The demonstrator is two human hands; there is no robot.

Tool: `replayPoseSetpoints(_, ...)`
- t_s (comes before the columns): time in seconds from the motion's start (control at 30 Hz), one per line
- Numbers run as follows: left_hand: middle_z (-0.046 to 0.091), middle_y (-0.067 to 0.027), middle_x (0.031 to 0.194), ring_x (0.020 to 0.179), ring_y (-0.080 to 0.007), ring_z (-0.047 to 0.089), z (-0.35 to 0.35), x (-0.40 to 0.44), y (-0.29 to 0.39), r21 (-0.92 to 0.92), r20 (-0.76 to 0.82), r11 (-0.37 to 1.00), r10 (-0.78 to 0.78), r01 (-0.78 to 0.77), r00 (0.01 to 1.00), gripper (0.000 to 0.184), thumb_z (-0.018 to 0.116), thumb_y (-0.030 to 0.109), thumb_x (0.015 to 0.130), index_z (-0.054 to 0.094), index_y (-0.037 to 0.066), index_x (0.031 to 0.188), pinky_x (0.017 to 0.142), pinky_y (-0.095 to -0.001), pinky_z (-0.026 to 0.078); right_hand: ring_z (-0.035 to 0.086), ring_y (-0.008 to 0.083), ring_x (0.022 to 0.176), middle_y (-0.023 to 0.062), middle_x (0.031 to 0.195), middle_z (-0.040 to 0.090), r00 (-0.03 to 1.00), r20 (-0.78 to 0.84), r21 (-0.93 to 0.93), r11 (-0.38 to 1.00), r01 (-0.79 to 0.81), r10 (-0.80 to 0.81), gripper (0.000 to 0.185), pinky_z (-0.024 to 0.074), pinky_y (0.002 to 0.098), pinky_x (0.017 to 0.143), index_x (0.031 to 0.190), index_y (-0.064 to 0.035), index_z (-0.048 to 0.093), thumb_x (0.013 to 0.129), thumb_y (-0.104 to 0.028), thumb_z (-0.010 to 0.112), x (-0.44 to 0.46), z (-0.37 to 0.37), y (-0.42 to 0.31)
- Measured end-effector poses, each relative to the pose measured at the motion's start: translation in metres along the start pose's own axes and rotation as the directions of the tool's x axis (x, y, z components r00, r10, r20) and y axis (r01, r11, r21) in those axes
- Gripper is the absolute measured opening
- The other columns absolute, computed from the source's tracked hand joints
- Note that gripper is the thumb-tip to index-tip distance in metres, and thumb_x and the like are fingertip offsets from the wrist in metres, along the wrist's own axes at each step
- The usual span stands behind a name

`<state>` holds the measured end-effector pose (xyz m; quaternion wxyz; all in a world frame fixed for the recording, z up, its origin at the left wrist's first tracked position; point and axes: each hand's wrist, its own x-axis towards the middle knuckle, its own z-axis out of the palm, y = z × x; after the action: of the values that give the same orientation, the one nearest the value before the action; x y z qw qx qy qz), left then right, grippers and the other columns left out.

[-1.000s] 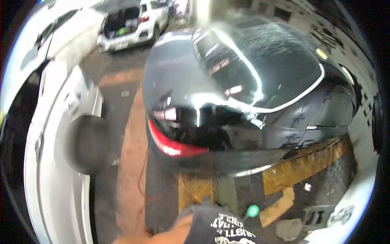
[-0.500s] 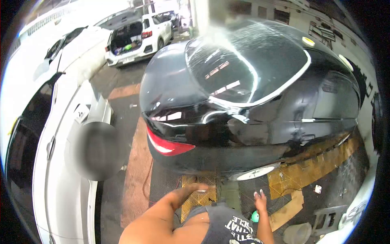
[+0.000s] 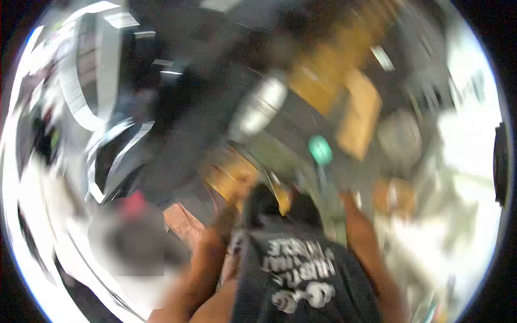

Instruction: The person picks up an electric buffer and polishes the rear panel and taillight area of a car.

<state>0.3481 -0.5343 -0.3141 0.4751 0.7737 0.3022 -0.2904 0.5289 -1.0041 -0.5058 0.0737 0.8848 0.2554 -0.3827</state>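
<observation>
While the head camera looks down past a dark T-shirt with pale lettering, motion blur softens nearly everything on the floor ahead. The person's left hand is low over a patch of yellow floor matting; blur hides its fingers, so I cannot tell how far they are open or whether they have hold of anything. The right hand is out to the side, equally unclear in its opening and its grip, with a small pale object just beside it.

Nearest ahead of the right hand, on the floor between both hands and a pale car wheel, is a round green thing. It looks like light, fairly stiff plastic, probably smooth and slippery if wet; cupping it around the sides seems the surest hold. A bluish streak below it could be a handle, but I cannot tell. To its right is a flat tan piece, perhaps cardboard: likely light, easily bent, best taken by two edges. Farther right is a greyish, tub-like shape, probably light and best lifted by its rim.
</observation>
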Motion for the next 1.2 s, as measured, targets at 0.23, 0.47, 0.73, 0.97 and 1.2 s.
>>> replayPoseSetpoints(0.23, 0.053, -0.0187, 0.137, 0.127, -0.033, 0.049, 0.03, 0.001, -0.108, 0.115, -0.115, 0.949, -0.282, 0.294, 0.953, 0.057, 0.043, 0.049, 0.103, 0.05, 0.007, 0.14, 0.104, -0.0429, 0.04, 0.059, 0.0391, 0.115, 0.0273, 0.134, 0.056, 0.862, 0.235, 0.392, 0.768, -0.507, 0.45, 0.07, 0.0488, 0.0463, 0.094, 0.146, -0.0008, 0.041, 0.091, -0.041, 0.06, -0.043, 0.018, 0.01)
replayPoseSetpoints(0.47, 0.043, -0.023, 0.146, 0.135, -0.043, 0.04, 0.086, 0.033, -0.142, 0.171, -0.065, 0.984, 0.056, -0.044, 0.996, 0.055, 0.046, 0.044, 0.103, 0.048, 0.006, 0.142, 0.11, -0.05, 0.035, 0.066, 0.0431, 0.101, 0.0273, 0.11, 0.068, 0.972, -0.014, 0.532, 0.824, -0.193, 0.236, 0.08, 0.0527, 0.0504, 0.088, 0.152, -0.0044, 0.031, 0.088, -0.038, 0.066, 0.121, 0.046, -0.085)
replayPoseSetpoints(0.73, 0.039, -0.0269, 0.148, 0.137, -0.0441, 0.035, 0.085, 0.034, -0.148, 0.218, -0.098, 0.972, -0.066, 0.086, 0.993, 0.057, 0.045, 0.033, 0.102, 0.037, 0.0, 0.147, 0.115, -0.0504, 0.028, 0.066, 0.0391, 0.104, 0.025, 0.113, 0.068, 0.871, 0.352, 0.448, 0.755, -0.479, 0.343, 0.102, 0.0517, 0.0509, 0.09, 0.158, -0.0203, -0.012, 0.087, -0.031, 0.061, 0.276, 0.034, -0.069)
replayPoseSetpoints(0.97, 0.039, -0.0279, 0.148, 0.136, -0.0461, 0.037, 0.073, 0.043, -0.148, 0.274, -0.068, 0.96, -0.032, 0.049, 0.997, 0.062, 0.047, 0.036, 0.1, 0.035, -0.001, 0.148, 0.115, -0.0504, 0.027, 0.063, 0.0403, 0.107, 0.0249, 0.117, 0.065, 0.943, 0.143, 0.501, 0.799, -0.331, 0.301, 0.076, 0.051, 0.0489, 0.092, 0.149, -0.0156, 0.038, 0.083, -0.041, 0.065, 0.265, 0.19, -0.061)
replayPoseSetpoints(1.2, 0.043, -0.0266, 0.145, 0.135, -0.0444, 0.04, 0.064, 0.045, -0.149, 0.375, -0.14, 0.922, -0.045, 0.096, 0.989, 0.059, 0.054, 0.032, 0.096, 0.04, 0.001, 0.145, 0.113, -0.0502, 0.031, 0.05, 0.0349, 0.126, 0.0163, 0.138, 0.052, 0.858, -0.049, 0.551, 0.73, -0.404, 0.512, 0.085, 0.0461, 0.046, 0.1, 0.137, -0.0115, 0.048, 0.068, -0.048, 0.083, 0.34, 0.254, -0.023)
